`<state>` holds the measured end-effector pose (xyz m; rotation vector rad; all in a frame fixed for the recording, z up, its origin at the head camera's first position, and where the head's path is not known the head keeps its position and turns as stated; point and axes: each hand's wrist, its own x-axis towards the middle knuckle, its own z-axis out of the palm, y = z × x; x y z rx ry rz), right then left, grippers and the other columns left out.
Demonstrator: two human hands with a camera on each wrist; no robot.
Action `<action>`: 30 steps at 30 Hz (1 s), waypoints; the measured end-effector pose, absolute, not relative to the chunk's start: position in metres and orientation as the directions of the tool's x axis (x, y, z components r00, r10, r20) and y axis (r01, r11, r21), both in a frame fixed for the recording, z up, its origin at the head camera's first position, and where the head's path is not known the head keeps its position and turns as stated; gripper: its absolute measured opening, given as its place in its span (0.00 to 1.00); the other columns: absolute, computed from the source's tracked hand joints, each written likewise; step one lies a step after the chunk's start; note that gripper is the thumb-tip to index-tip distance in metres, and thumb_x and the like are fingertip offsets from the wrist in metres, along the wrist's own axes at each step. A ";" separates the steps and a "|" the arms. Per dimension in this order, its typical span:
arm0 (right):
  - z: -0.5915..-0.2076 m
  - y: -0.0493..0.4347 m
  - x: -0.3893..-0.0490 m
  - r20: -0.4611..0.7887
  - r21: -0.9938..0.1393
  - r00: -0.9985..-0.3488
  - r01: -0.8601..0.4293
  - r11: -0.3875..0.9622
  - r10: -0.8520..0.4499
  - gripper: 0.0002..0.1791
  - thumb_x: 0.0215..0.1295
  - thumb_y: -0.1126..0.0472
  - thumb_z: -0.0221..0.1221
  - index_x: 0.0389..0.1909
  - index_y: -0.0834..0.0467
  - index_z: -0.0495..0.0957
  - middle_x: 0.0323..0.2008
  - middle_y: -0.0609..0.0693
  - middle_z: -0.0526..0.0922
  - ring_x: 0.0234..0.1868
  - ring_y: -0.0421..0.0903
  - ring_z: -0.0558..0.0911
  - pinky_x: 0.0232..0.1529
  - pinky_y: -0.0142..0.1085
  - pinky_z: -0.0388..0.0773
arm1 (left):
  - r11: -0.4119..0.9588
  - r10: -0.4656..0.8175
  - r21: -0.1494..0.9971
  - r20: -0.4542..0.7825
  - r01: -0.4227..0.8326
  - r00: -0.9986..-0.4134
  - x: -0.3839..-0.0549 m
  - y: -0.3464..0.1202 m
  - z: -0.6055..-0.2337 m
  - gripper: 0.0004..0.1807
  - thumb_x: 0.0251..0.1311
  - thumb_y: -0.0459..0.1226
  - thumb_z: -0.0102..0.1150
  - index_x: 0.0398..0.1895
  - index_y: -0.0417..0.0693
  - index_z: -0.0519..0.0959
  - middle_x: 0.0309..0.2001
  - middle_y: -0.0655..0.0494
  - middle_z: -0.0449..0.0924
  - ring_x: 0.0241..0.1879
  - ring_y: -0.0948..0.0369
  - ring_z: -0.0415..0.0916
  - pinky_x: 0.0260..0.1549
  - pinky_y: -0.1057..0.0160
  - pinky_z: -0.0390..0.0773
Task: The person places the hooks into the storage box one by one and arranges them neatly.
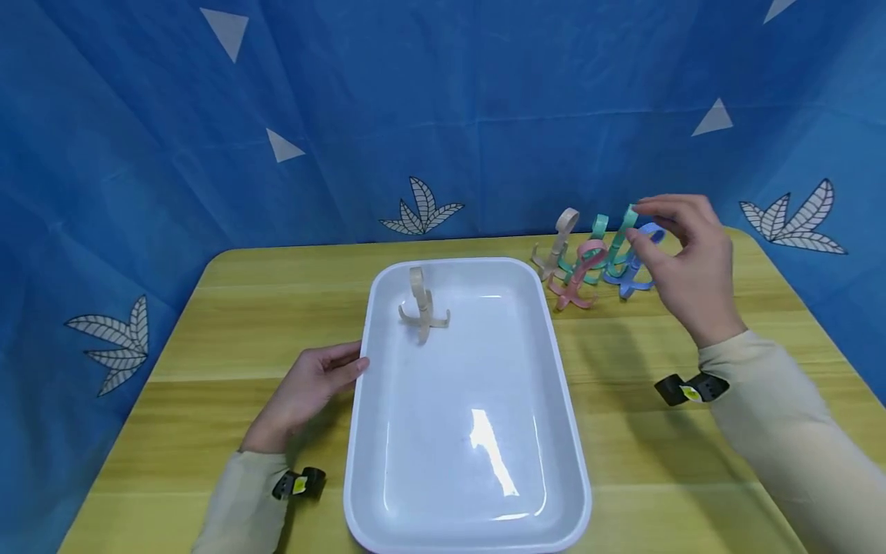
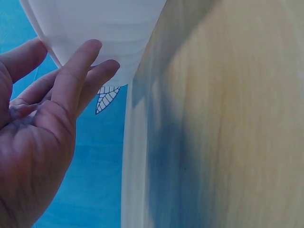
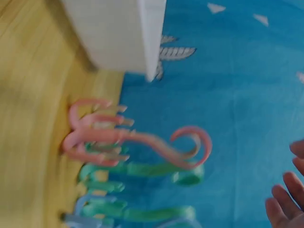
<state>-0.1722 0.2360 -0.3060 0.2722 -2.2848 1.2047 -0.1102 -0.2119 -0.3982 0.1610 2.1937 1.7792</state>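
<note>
My left hand [image 1: 313,388] holds the left side of a white rectangular tray [image 1: 360,431], thumb at the rim and fingers against the outer wall [image 2: 123,42]. Inside the tray, near its far left corner, stands a beige rotating hook hanger [image 1: 419,304] with a curled top and several prongs. My right hand [image 1: 695,261] hovers at the far right, thumb and index finger apart. Its fingertips overlap the tops of a green hook hanger [image 1: 618,242] and a blue hook hanger [image 1: 633,265] in the head view. In the right wrist view, a gap shows between the fingers and the hangers.
Beside the tray's far right corner stand a pink hook hanger [image 1: 580,277], another beige hook hanger [image 1: 559,242] and a second green hook hanger [image 1: 598,229]. The yellow wooden table [image 1: 263,308] ends at a blue patterned cloth [image 1: 332,131] behind it.
</note>
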 end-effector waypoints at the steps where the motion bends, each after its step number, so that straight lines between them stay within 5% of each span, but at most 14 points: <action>1: -0.309 0.240 -0.174 0.548 -0.711 -0.830 -0.397 0.581 0.103 0.15 0.66 0.69 0.62 0.53 0.66 0.79 0.53 0.44 0.73 0.57 0.41 0.71 0.62 0.31 0.69 | 0.226 0.276 0.968 -0.170 -0.108 -0.946 -0.110 -0.212 -0.398 0.26 0.70 0.41 0.58 0.64 0.32 0.72 0.59 0.38 0.75 0.55 0.49 0.77 0.50 0.59 0.80; 20: -0.342 0.271 -0.200 0.313 -0.821 -0.907 -0.110 0.560 0.281 0.27 0.71 0.55 0.58 0.67 0.60 0.69 0.68 0.53 0.62 0.71 0.44 0.58 0.70 0.31 0.54 | 0.235 0.262 0.965 -0.181 -0.119 -0.948 -0.111 -0.212 -0.397 0.26 0.69 0.41 0.59 0.64 0.32 0.72 0.58 0.38 0.75 0.54 0.49 0.77 0.49 0.58 0.80; 30: -0.362 0.275 -0.213 0.240 -0.831 -0.933 -0.054 0.554 0.269 0.37 0.70 0.48 0.57 0.73 0.62 0.59 0.66 0.61 0.60 0.71 0.53 0.60 0.70 0.36 0.59 | 0.231 0.274 0.966 -0.179 -0.115 -0.945 -0.113 -0.213 -0.398 0.26 0.69 0.41 0.59 0.63 0.31 0.72 0.59 0.38 0.75 0.55 0.50 0.77 0.49 0.59 0.80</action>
